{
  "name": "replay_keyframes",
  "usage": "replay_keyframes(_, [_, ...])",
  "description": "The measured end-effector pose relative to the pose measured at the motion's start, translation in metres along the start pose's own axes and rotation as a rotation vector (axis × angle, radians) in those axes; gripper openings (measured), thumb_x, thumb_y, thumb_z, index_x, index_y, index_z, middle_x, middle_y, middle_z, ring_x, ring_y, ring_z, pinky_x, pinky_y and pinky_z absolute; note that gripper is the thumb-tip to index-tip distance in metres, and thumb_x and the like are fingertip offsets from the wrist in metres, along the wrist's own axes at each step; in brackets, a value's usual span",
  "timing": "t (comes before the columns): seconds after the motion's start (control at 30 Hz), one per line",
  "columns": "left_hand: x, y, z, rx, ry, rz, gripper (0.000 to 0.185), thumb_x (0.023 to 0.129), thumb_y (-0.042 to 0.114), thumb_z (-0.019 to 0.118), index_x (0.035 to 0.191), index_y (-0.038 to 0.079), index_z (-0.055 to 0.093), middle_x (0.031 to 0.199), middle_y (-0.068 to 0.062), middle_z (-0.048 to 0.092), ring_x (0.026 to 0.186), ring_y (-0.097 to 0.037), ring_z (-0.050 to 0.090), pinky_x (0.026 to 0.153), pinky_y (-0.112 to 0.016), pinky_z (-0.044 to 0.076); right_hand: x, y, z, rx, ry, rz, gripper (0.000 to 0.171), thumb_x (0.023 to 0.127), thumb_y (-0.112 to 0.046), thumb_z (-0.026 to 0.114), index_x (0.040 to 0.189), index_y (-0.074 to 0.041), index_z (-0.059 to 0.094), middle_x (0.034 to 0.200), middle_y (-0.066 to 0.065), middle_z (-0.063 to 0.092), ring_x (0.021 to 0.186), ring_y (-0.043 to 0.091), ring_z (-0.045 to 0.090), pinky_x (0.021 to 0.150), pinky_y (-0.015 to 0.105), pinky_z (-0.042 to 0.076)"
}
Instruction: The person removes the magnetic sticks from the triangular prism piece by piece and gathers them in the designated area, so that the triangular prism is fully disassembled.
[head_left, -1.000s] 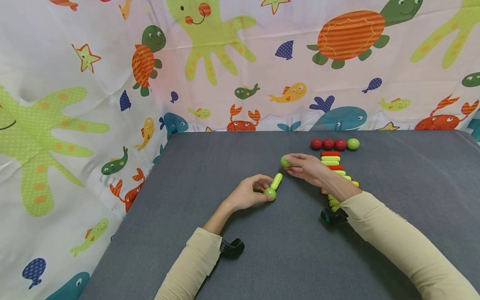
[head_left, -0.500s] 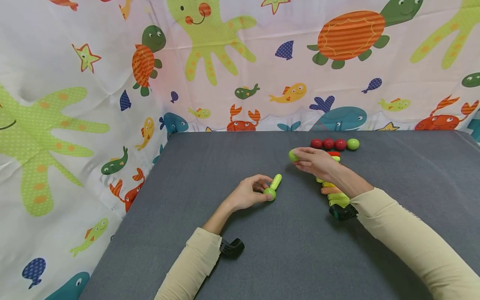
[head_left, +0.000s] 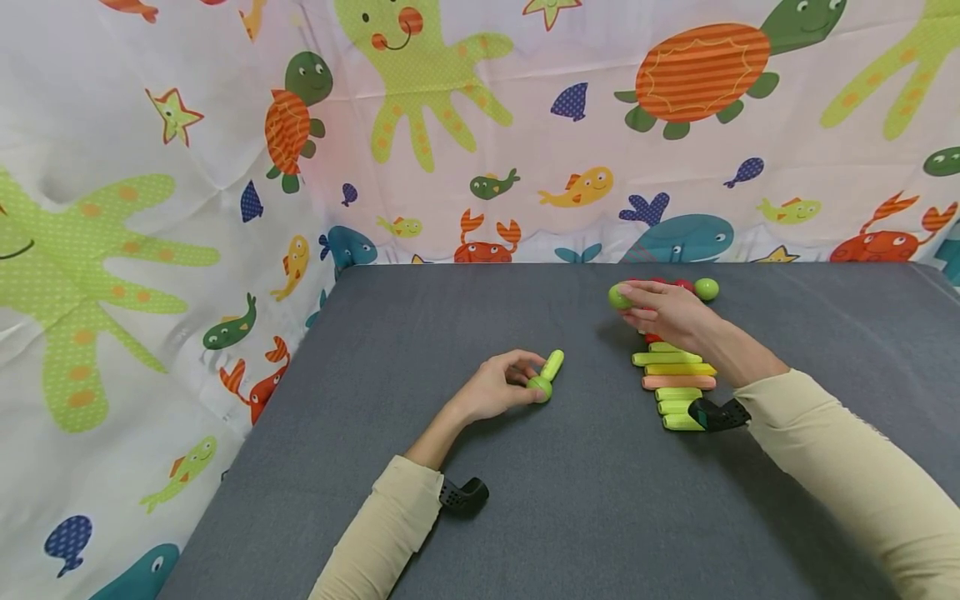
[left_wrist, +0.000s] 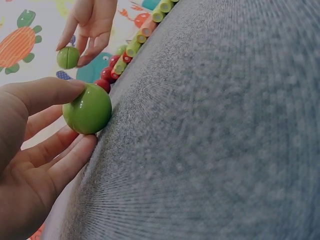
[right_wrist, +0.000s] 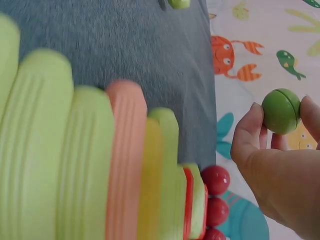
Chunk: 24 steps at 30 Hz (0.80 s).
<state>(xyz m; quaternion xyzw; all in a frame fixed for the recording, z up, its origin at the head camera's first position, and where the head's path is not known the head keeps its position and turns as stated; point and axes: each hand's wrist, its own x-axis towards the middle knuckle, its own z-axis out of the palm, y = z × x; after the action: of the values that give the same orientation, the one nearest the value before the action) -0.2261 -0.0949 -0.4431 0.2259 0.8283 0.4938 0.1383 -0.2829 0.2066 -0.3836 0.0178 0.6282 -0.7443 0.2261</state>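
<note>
My left hand [head_left: 497,387] grips a glossy green ball [left_wrist: 90,111] low over the table. Beyond that ball a short yellow-green stick [head_left: 553,363] points away; whether the two are joined, I cannot tell. Between thumb and fingertips, my right hand [head_left: 669,315] pinches another green ball [right_wrist: 281,111] with a groove round it. This one is held above the table, at the far end of a row of coloured sticks [head_left: 673,370]. Red balls [right_wrist: 216,180] lie behind the right hand, partly covered by it in the head view.
A loose green ball [head_left: 707,289] ends the line of red balls near the table's back edge. Ridged sticks in yellow-green, yellow, salmon and red lie side by side on the grey table [head_left: 570,500]. A sea-animal curtain [head_left: 480,125] hangs behind and at the left.
My right hand has moved right and toward the back with its green ball, uncovering the nearer sticks and covering some red balls. The left hand has stayed in place.
</note>
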Motion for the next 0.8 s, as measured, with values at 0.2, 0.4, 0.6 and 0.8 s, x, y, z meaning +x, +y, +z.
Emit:
replay_keyframes(0.2, [0.0,0.0,0.0,0.002,0.0,0.007,0.044,0.085,0.014,0.074,0.126,0.012,0.059,0.1,0.001,0.061,0.088,-0.011,0.06,0.063,-0.026,0.047,-0.004,-0.006,-0.018,-0.003,0.026,0.011,0.042,0.092,-0.027,0.062,0.128,-0.012,0.046,0.112,-0.002,0.052,0.1,0.014,0.056,0.098,0.028,0.041])
replay_keyframes(0.4, [0.0,0.0,0.0,0.002,0.001,0.013,0.044,0.085,0.015,0.074,0.126,0.011,0.059,0.099,0.002,0.062,0.087,-0.01,0.06,0.063,-0.025,0.047,-0.01,-0.013,-0.038,0.028,0.051,-0.008,0.044,0.09,-0.027,0.064,0.127,-0.011,0.043,0.105,-0.003,0.055,0.09,0.011,0.057,0.088,0.025,0.048])
replay_keyframes(0.6, [0.001,-0.002,0.0,0.009,-0.001,0.016,0.044,0.085,0.015,0.074,0.126,0.012,0.059,0.1,0.002,0.062,0.087,-0.011,0.06,0.062,-0.025,0.047,-0.017,-0.022,-0.058,0.032,0.087,-0.023,0.031,0.089,-0.029,0.066,0.115,-0.016,0.053,0.099,-0.006,0.06,0.092,0.009,0.061,0.087,0.024,0.048])
replay_keyframes(0.8, [0.002,-0.002,0.001,0.008,0.001,0.006,0.044,0.085,0.015,0.074,0.126,0.012,0.059,0.099,0.002,0.061,0.087,-0.011,0.06,0.061,-0.026,0.047,-0.022,-0.027,-0.081,0.031,0.129,-0.025,0.011,0.085,-0.028,0.07,0.094,-0.023,0.066,0.095,-0.008,0.062,0.088,0.008,0.063,0.083,0.022,0.049])
